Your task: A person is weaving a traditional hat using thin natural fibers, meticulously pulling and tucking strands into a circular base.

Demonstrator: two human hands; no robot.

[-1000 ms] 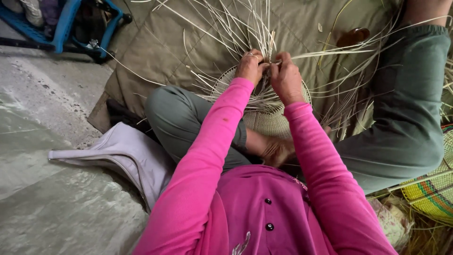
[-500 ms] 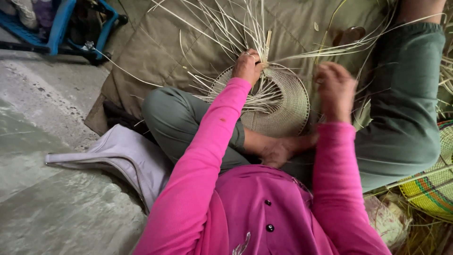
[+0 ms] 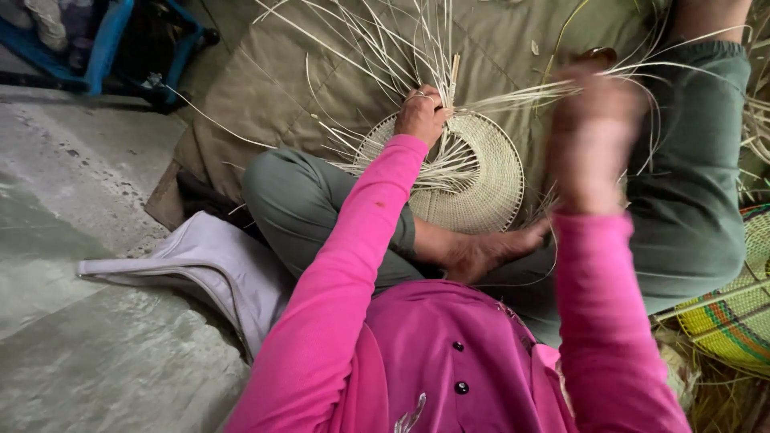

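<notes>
A round pale woven basket base [image 3: 481, 180] rests on my crossed legs, with many loose cane strands [image 3: 377, 48] fanning out from its far rim. My left hand [image 3: 423, 115] is closed on the rim where the strands start, pinching a few of them. My right hand [image 3: 595, 132] is raised to the right of the base and blurred by motion; a thin strand [image 3: 513, 98] runs from the rim towards its fingers. Both sleeves are bright pink.
I sit on an olive padded mat [image 3: 265, 96] over a concrete floor [image 3: 80, 240]. A grey cloth [image 3: 200, 256] lies at my left knee. A blue frame [image 3: 120, 48] stands at the top left. A colourful woven basket [image 3: 734, 309] lies at the right edge.
My right hand left the rim beside the left hand and swung out to the right and up, drawing a strand with it. The left hand stayed on the rim.
</notes>
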